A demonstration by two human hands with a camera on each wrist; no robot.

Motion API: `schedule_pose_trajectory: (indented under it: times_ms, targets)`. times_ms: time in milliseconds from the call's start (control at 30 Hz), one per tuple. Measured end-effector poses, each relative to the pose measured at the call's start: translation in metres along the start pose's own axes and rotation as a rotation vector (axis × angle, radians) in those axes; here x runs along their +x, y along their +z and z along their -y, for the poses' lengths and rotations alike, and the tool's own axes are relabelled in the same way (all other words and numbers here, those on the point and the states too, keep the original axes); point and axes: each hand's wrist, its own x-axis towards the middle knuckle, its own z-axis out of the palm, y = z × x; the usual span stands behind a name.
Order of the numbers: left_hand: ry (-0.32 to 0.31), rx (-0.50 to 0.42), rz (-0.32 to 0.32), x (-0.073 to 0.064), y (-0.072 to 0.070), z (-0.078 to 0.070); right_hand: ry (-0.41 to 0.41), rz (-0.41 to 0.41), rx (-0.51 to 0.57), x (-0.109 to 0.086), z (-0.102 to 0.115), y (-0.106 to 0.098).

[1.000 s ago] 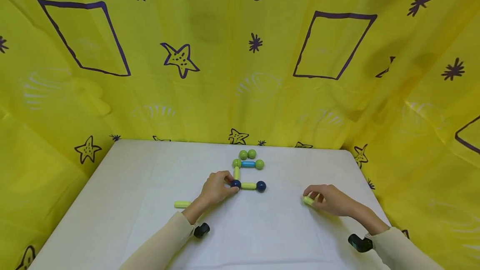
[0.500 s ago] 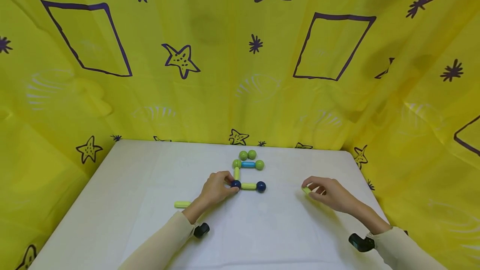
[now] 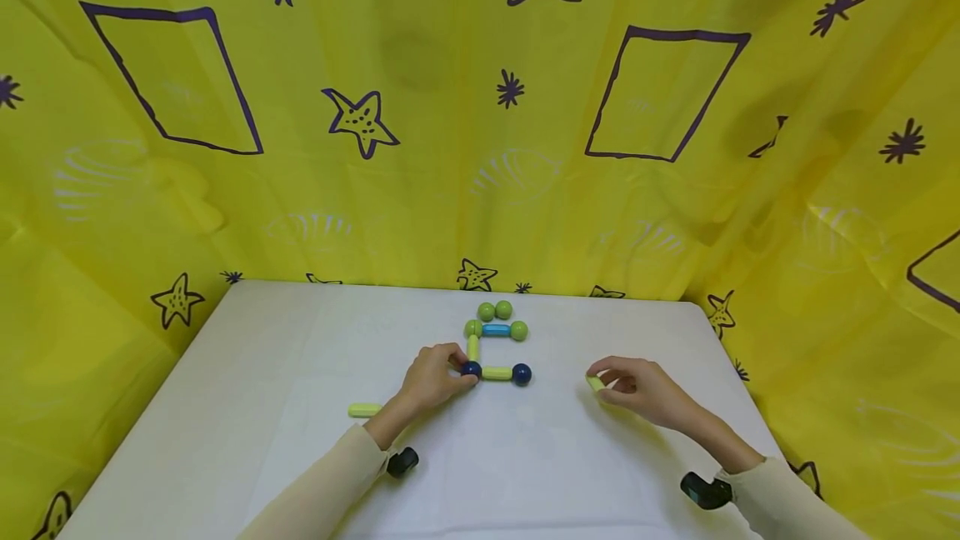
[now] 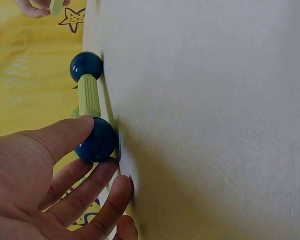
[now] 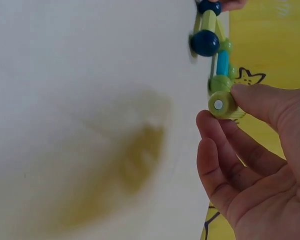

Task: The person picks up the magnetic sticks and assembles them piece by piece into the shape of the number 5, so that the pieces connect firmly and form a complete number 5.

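Frame (image 3: 473,347) joined on three sides, right side open.
Left hand (image 3: 433,377) pinches its left blue ball (image 3: 471,369); right hand (image 3: 643,388) pinches a rod (image 5: 221,106), well apart; spare rod (image 3: 363,410) lies unused.

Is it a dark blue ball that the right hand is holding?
No, the right hand pinches a pale green stick, apart from both dark blue balls.

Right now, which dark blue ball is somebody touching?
The corner ball, where two yellow sticks meet: the left hand pinches it. The other ball, at one stick's right end, has no hand on it.
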Motion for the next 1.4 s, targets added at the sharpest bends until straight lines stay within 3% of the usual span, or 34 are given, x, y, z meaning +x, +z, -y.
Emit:
schedule_pose_trajectory:
  times_ms: [200,467,833,1400]
  targets:
    - [0.001,-0.006,0.003,-0.001,0.001,0.000,0.011,0.016,0.034,0.010,0.007,0.015]
    - [0.042,0.007,-0.040,-0.001,0.001,0.001,0.018,0.046,0.078,0.026,0.017,0.040]
    - [0.041,-0.002,-0.035,0.000,0.001,0.003,0.013,0.015,0.110,0.038,0.023,0.073]
    - [0.060,0.011,-0.046,0.001,0.002,0.004,0.159,-0.035,0.152,0.050,0.024,0.095]
